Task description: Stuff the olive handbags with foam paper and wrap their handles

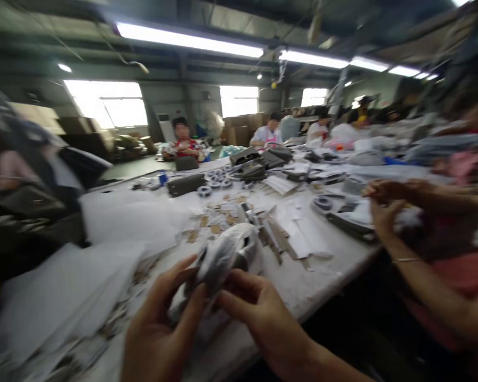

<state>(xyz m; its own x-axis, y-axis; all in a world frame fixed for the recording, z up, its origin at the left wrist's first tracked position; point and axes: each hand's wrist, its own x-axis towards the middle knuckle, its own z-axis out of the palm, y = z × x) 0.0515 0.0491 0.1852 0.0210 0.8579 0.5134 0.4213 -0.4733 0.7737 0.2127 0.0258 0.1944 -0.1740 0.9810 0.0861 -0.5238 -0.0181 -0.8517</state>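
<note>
My left hand (165, 318) grips a small grey bundle partly covered in thin white wrapping (219, 254), thumb on the near side and fingers around the left. From the right, my right hand (263, 313) pinches the lower edge of the same bundle between thumb and fingers. Blur and the wrapping hide what the bundle is. Just beyond it lie flat grey and brown strips (273, 233) and white paper pieces (302, 228). Large white sheets (67, 297) are stacked to the left of my left hand.
Small tan and white pieces (215, 220) are scattered mid-table. Behind them are coiled grey straps (215, 183), a dark olive panel (186, 184) and a blue item (163, 178). At right, a co-worker's hands (386, 204) reach over the table. Other people sit farther back.
</note>
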